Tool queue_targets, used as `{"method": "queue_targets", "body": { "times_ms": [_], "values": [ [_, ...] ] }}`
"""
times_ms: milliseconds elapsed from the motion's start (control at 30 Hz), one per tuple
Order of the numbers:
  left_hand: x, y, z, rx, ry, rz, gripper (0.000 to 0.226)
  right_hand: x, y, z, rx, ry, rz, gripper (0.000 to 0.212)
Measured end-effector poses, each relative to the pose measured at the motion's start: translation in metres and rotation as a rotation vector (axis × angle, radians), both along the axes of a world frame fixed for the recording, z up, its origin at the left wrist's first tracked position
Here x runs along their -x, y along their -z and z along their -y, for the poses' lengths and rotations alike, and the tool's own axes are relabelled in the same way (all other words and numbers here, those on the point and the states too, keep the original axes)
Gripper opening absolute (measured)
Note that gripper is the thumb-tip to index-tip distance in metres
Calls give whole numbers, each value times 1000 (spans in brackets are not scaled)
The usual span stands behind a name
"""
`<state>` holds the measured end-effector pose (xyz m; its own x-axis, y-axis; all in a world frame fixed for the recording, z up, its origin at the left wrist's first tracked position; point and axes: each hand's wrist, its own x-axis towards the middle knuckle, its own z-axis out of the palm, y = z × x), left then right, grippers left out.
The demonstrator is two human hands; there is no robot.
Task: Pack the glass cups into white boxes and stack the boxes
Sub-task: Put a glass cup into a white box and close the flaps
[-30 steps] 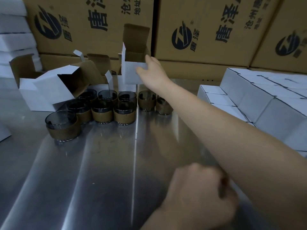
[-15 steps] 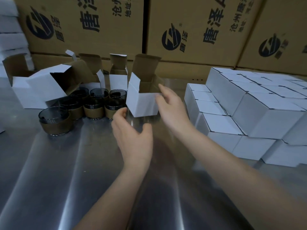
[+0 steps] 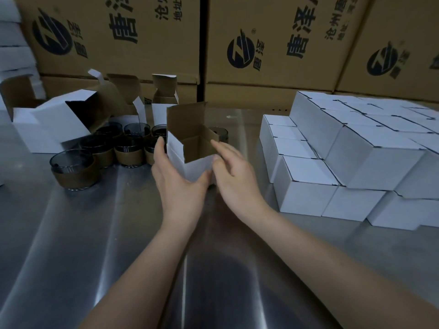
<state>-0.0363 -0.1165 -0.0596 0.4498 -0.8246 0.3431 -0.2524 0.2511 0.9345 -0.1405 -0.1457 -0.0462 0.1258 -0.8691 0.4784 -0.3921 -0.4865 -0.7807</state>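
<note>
Shiny brushed metal on the table (image 3: 71, 257). Matt white card outside the box (image 3: 197, 167), plain brown inside. Glossy smoked glass, matt brown bands on cups (image 3: 128, 150).

Single head-worn wide-angle view, forward and down, close over steel table (image 3: 71, 233), toward brown cartons (image 3: 261, 74).
</note>
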Motion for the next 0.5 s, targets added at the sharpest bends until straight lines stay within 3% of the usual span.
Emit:
{"method": "queue_targets", "body": {
  "times_ms": [167, 500],
  "values": [
    [-3, 2, 4, -143, -93, 30, 100, 3, 2, 6, -39, -12, 108, 30],
    [-3, 2, 5, -150, -209, 51, 96, -3, -5, 51, -124, 244, 387, 21]
  ]
}}
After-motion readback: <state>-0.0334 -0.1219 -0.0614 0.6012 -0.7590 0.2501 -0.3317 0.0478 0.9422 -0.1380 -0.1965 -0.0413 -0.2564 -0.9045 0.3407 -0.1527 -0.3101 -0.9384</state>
